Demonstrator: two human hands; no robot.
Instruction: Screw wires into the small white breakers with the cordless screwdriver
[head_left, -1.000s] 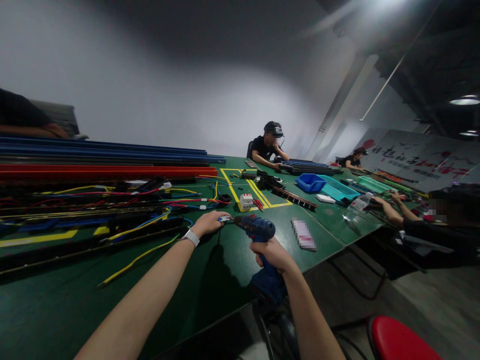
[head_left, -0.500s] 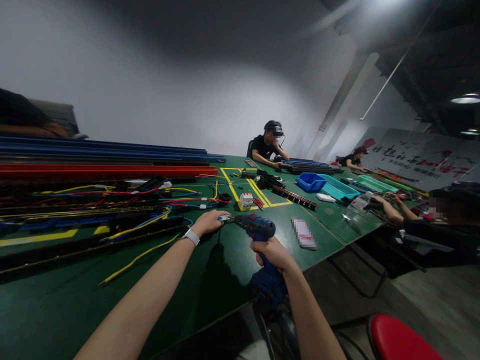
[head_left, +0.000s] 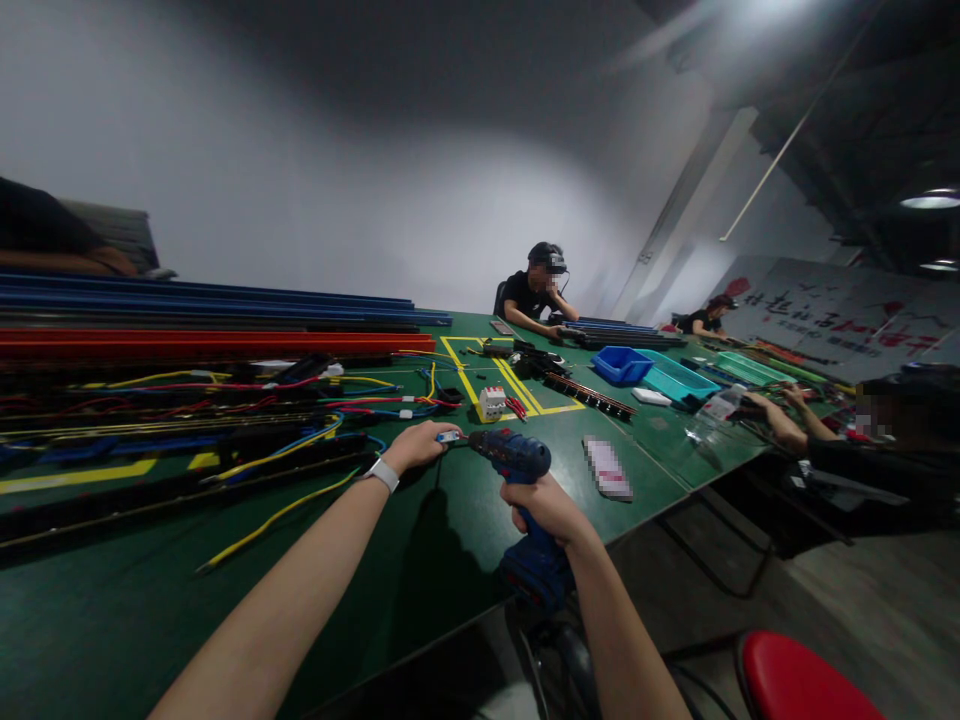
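My right hand [head_left: 546, 508] is wrapped round the grip of a blue cordless drill [head_left: 517, 462], held level above the green table [head_left: 420, 560]. The drill's tip points left at a small blue-and-white part [head_left: 448, 436]. My left hand [head_left: 418, 443], with a white band at the wrist, is closed and pinches that small part against the tip.
Long red and blue rails [head_left: 210, 345], black strips and loose coloured wires [head_left: 262, 420] cover the table's left. A white breaker [head_left: 491, 402] stands inside yellow tape lines. Blue and teal bins [head_left: 645, 370] lie right. Other people sit at the far end and right. A red stool [head_left: 802, 680] is below.
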